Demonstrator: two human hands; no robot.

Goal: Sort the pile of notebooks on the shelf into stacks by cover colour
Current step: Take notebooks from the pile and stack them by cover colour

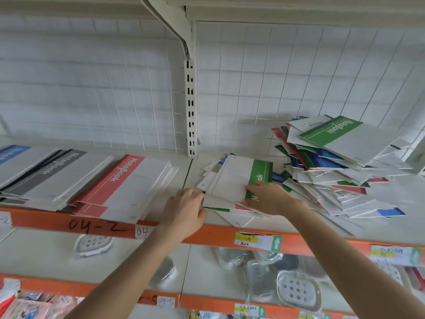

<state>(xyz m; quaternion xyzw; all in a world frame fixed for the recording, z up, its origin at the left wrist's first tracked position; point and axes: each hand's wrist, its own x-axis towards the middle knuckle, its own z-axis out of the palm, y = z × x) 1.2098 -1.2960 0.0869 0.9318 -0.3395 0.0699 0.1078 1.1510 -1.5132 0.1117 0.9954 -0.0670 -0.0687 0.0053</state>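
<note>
A messy pile of notebooks with green, red and blue bands spreads over the right half of the shelf. In front of it lies a green-banded notebook on top of a few others. My right hand rests on its green band, fingers spread over the cover. My left hand grips the near left corner of the notebooks lying under it. To the left lie sorted stacks: a red stack, a grey stack and a blue stack.
An orange price rail edges the shelf front. A slotted white upright and wire grid back the shelf. The lower shelf holds clear soap dishes and packaged goods.
</note>
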